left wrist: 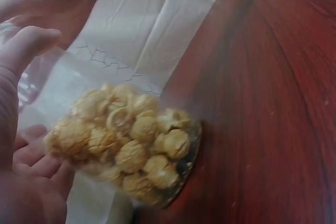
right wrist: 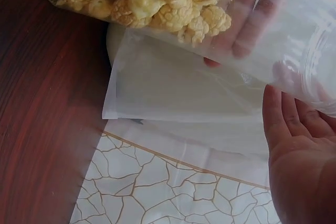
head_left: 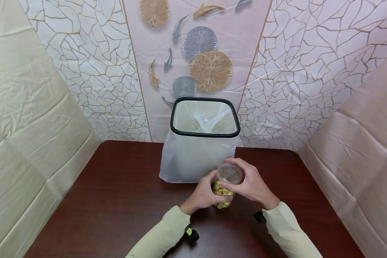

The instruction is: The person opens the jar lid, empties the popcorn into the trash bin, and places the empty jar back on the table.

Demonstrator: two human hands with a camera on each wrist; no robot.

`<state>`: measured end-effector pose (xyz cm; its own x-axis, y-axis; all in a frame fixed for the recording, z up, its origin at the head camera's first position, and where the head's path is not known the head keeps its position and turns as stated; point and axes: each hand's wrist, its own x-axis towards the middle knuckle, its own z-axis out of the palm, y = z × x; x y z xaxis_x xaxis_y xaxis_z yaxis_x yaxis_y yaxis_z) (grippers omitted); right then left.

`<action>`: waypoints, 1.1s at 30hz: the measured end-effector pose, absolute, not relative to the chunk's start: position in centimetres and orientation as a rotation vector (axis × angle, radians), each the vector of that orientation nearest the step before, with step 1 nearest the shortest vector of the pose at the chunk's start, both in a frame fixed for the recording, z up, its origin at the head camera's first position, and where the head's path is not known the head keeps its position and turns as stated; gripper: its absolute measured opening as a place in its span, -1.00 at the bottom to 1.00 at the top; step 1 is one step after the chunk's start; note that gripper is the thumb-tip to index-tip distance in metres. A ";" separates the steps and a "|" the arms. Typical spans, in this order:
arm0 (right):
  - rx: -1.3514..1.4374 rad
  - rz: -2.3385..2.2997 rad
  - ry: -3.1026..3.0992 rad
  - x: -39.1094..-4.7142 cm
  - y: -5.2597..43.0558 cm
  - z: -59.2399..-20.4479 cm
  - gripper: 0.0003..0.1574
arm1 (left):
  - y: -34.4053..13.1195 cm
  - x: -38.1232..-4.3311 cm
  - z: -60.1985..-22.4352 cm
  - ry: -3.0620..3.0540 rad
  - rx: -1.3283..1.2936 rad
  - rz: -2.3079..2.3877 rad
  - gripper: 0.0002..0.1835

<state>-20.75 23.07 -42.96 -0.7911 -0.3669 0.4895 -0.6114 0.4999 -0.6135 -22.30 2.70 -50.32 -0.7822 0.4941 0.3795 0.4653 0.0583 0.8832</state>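
A clear plastic jar (head_left: 223, 191), partly filled with yellow popcorn, stands on the table in front of a bin. My left hand (head_left: 202, 193) grips the jar's body from the left. At the top, my right hand (head_left: 254, 182) holds the round clear lid (head_left: 229, 173) by its edge, thumb at the near side and fingers at the far side. In the left wrist view the popcorn (left wrist: 126, 140) fills the jar's lower part. The right wrist view shows the jar's clear upper part (right wrist: 273, 40), with left-hand fingers behind it.
Behind the jar stands a white bin (head_left: 200, 150) with a black rim (head_left: 205, 135) and a translucent liner bag (head_left: 167, 165) hanging over its outside. The dark red-brown table (head_left: 125, 193) ends at a patterned backdrop (head_left: 109, 89), with beige cloth (head_left: 358, 143) on both sides.
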 end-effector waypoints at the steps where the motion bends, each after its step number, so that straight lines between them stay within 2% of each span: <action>1: 0.824 1.186 -2.452 -20.8 23.0 -43.0 -0.15 | 3.0 -22.3 -50.5 2.279 1.029 1.885 -0.15; 11: 0.870 1.166 -2.440 -20.5 22.8 -42.4 -0.18 | 3.5 -21.8 -50.7 2.366 1.010 1.928 -0.22; 27: 1.050 1.053 -2.493 -19.3 22.9 -40.5 -0.12 | 0.2 -20.1 -48.4 2.514 1.179 1.777 -0.14; 33: 1.092 0.909 -2.538 -19.1 22.4 -39.4 -0.04 | -1.2 -19.6 -47.7 2.711 1.244 1.654 -0.14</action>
